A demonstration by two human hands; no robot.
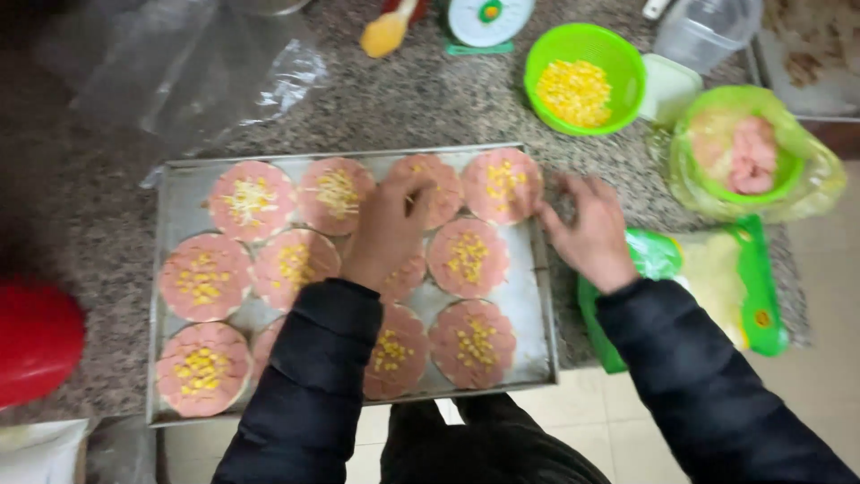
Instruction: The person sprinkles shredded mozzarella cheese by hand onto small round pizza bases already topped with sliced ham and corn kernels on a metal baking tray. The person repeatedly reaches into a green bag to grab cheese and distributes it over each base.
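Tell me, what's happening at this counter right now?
A person in dark sleeves works over a metal tray of small round pizza bases covered with pink meat slices and corn. The left hand reaches over a base in the back row, fingers pinched above it. The right hand rests at the tray's right edge. A green bowl of corn and a bag-lined green bowl of pink meat stand behind on the granite counter.

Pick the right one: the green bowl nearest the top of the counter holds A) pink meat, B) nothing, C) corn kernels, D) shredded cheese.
C: the green bowl is filled with yellow corn kernels, while the pink meat sits in a separate bag-lined bowl to its right.
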